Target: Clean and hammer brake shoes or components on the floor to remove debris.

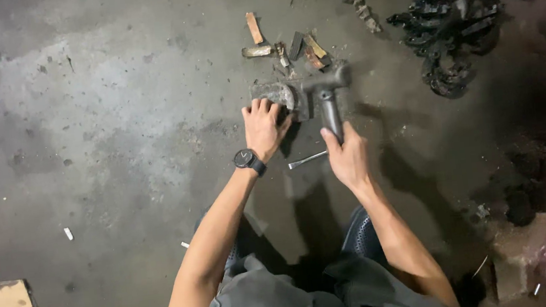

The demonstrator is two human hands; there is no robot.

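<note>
Bare concrete floor (103, 123) is left open on the left while scrap pieces (289, 45) crowd beyond; a metal block (272, 93) is pinned under the flattened left hand (262, 128), a hammer (328, 98) clenched in the right hand (348, 159).

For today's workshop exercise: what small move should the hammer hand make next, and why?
Probably a short, controlled tap downward: the right hand holds the hammer with its head over the metal piece that the left hand steadies, fingers close by.

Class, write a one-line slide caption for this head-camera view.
Left hand steadies a metal piece on the concrete floor while the right hand holds a hammer over it.
</note>
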